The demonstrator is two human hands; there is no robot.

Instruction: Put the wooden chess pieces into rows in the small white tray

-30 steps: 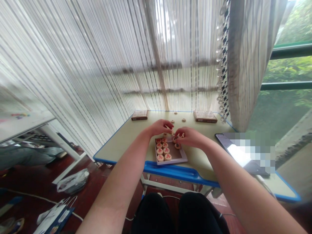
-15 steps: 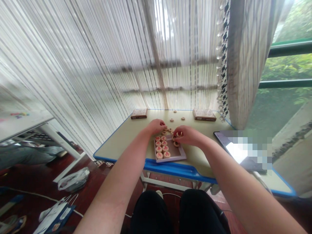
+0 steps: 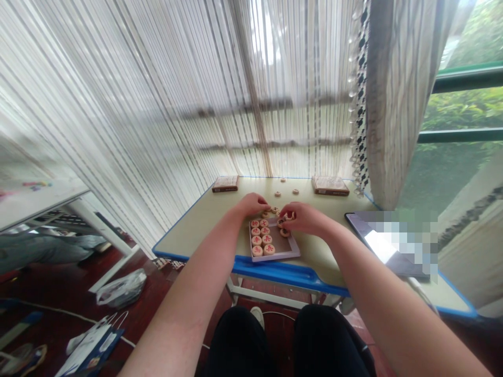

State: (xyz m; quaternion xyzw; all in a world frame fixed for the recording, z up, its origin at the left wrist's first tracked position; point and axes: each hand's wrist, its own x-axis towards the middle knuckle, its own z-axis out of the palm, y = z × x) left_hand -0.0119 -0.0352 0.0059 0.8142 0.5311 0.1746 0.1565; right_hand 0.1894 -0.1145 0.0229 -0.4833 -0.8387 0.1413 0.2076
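A shallow grey tray [image 3: 290, 253] lies near the front edge of the pale table [image 3: 204, 225]. Several round wooden chess pieces with red characters [image 3: 261, 240] fill its left side in two columns. My left hand [image 3: 253, 203] rests curled at the tray's far left corner, fingertips on loose pieces there. My right hand [image 3: 304, 217] is closed in a pinch over the tray's far right part, holding a wooden piece [image 3: 290, 215]. Another piece [image 3: 285, 232] lies in the tray just below that hand.
Two flat wooden boxes [image 3: 225, 183] [image 3: 330, 185] sit at the table's far edge, with a few loose pieces [image 3: 294, 191] between them. A phone or tablet [image 3: 387, 246] lies at the right. Curtains hang behind. Bags [image 3: 120, 288] lie on the floor at left.
Both hands have stayed over the tray's far end. The right hand has shifted slightly with its piece. The camera has tilted a little.
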